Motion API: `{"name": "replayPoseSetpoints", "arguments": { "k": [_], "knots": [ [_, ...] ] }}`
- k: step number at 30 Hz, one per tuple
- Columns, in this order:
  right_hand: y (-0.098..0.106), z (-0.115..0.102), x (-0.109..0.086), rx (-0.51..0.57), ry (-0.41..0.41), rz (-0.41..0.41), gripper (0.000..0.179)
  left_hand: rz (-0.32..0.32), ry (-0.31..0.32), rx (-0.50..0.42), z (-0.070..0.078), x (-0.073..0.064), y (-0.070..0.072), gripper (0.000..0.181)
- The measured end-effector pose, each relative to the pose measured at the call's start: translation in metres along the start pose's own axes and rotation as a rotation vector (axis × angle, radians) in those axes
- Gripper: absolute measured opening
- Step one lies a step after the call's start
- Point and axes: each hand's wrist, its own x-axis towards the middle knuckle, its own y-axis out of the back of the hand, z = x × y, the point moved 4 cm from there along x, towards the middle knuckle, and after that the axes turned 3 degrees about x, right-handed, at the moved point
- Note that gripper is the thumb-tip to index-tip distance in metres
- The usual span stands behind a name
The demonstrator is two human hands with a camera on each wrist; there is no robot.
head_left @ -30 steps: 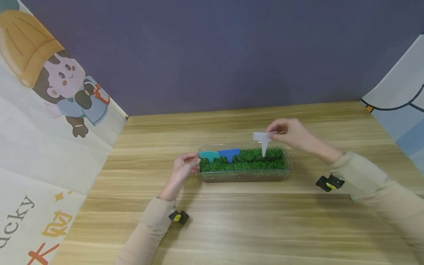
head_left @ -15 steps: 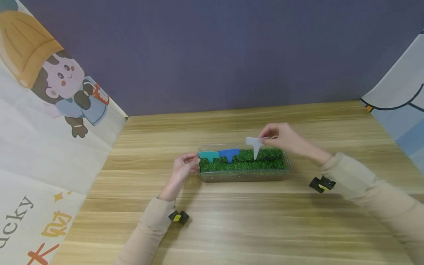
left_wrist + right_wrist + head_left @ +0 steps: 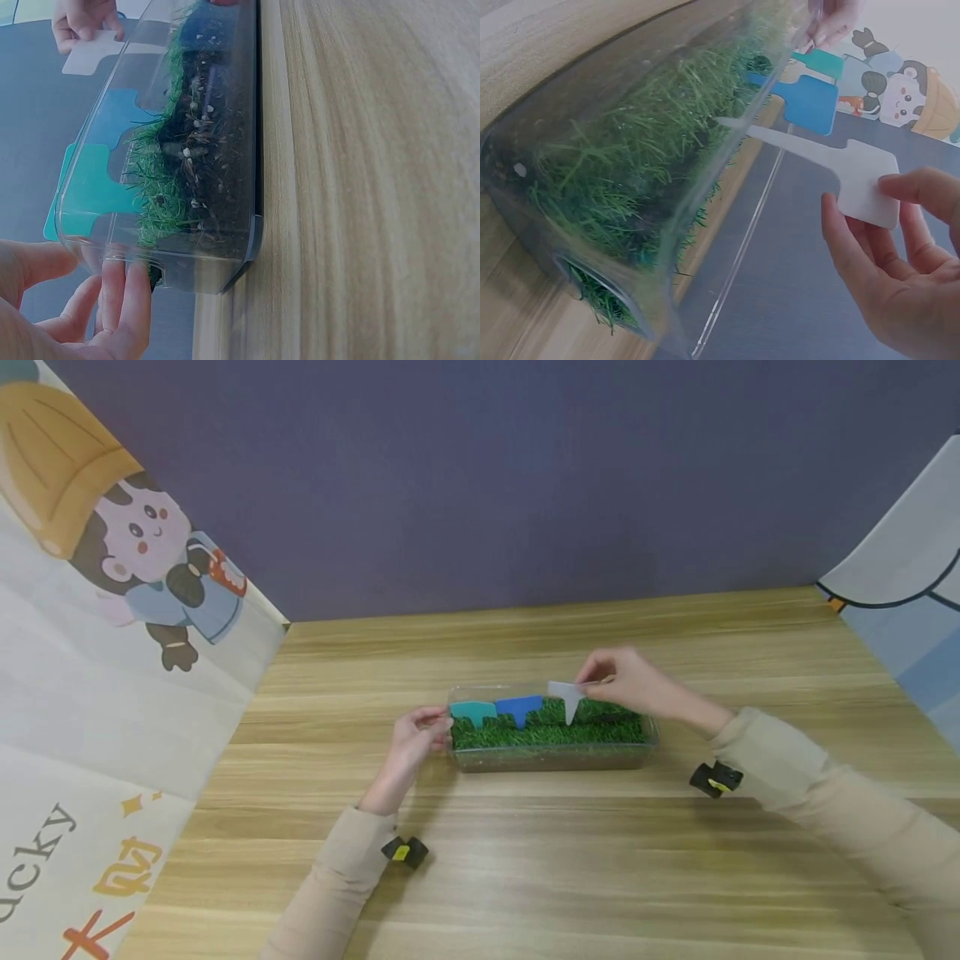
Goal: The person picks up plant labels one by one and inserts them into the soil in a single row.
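A clear plastic planter box (image 3: pixel 555 760) with green grass (image 3: pixel 562 732) and dark soil stands on the wooden table. My left hand (image 3: pixel 415 739) touches its left end, fingertips against the end wall in the left wrist view. Two T-shaped plant labels stand in the grass near that end: a teal plant label (image 3: pixel 472 710) and a blue plant label (image 3: pixel 519 705). To the right of the blue one, my right hand (image 3: pixel 628 678) pinches a white plant label (image 3: pixel 866 184) by its wide head. Its pointed stem slants down toward the grass; whether the tip touches cannot be told.
Wooden tabletop (image 3: pixel 525 868) surrounds the planter, with a dark blue-grey panel (image 3: pixel 525 485) behind it. A printed cloth with a cartoon figure (image 3: pixel 150 543) lines the left side. Black wrist cameras (image 3: pixel 405 852) sit at both cuffs.
My right hand has moved left and downward with the white plant label, bringing it nearer the blue one and closer to the grass. The left hand and the planter stay put.
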Motion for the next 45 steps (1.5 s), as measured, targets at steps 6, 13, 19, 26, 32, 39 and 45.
{"name": "replayPoseSetpoints", "arguments": {
  "k": [6,13,19,26,32,39,45],
  "knots": [
    [-0.002,0.002,0.0,-0.028,0.003,-0.003,0.007,-0.003,-0.007,-0.01,0.0,0.001,0.0,0.03],
    [-0.006,0.002,0.0,-0.026,0.039,0.002,0.007,-0.002,-0.005,-0.016,-0.001,0.002,0.0,0.03],
    [-0.009,0.006,0.001,-0.036,0.038,0.022,0.007,-0.004,-0.001,-0.011,-0.002,0.002,0.001,0.03],
    [-0.011,0.007,0.003,-0.043,0.044,0.03,0.007,-0.006,0.0,-0.013,-0.001,0.001,0.0,0.029],
    [-0.014,0.008,0.004,-0.062,0.051,0.03,0.007,-0.007,-0.005,-0.006,0.0,0.0,0.0,0.029],
    [-0.015,0.009,0.003,-0.084,0.059,0.039,0.006,-0.002,-0.004,-0.006,0.0,0.001,0.0,0.029],
    [-0.015,0.008,0.003,-0.064,0.042,0.024,0.007,0.007,0.005,-0.006,0.0,0.001,0.001,0.029]
  ]
}}
